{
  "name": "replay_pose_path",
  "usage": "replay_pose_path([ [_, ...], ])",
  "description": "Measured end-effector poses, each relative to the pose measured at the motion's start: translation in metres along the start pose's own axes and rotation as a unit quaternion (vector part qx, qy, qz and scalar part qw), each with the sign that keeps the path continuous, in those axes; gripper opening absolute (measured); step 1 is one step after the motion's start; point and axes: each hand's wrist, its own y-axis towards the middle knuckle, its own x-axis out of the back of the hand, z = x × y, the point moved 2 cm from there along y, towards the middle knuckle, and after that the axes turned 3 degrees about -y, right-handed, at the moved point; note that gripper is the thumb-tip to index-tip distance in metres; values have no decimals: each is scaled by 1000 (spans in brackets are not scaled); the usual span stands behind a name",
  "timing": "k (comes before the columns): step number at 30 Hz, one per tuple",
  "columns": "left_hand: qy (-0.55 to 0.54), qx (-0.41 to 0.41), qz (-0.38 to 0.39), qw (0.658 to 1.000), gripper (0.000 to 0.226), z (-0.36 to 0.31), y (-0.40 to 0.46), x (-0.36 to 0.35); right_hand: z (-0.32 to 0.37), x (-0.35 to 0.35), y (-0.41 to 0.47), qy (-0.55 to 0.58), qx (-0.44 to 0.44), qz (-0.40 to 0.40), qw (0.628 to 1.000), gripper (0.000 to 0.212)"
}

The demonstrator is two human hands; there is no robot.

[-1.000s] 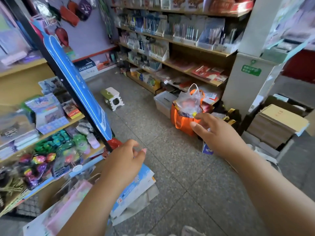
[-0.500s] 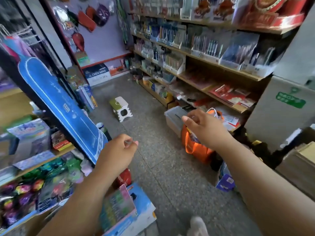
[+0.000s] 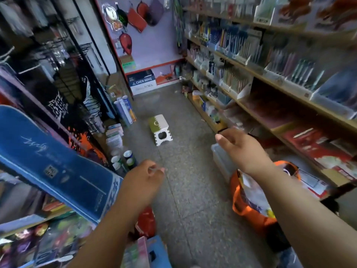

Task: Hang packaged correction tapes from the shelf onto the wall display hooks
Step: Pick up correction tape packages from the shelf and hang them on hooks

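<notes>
While no correction tape is held, the right hand (image 3: pixel 239 149), fingers loosely curled, reaches toward one o'clock shelves (image 3: pixel 270 82); left hand (image 3: pixel 142 181) pinches something tiny.

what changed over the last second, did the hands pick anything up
No pickup. The view swung up and left along the aisle: the folding stool now sits mid-frame and the orange bag has slid to the lower right. The left hand stays loosely curled, thumb against fingertips, perhaps pinching something tiny; blur hides it. The right hand stays out ahead, holding nothing visible. No correction tapes are in either hand.
</notes>
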Motion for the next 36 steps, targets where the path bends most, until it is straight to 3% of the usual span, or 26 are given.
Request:
replay_pose_path([
  [15,-36,39,-48,997,39,-24,253,40,43,-43,274,-6,46,23,999,38],
  [36,-53,163,-168,971,27,-51,571,81,91,-133,668,25,154,157,975,27],
])
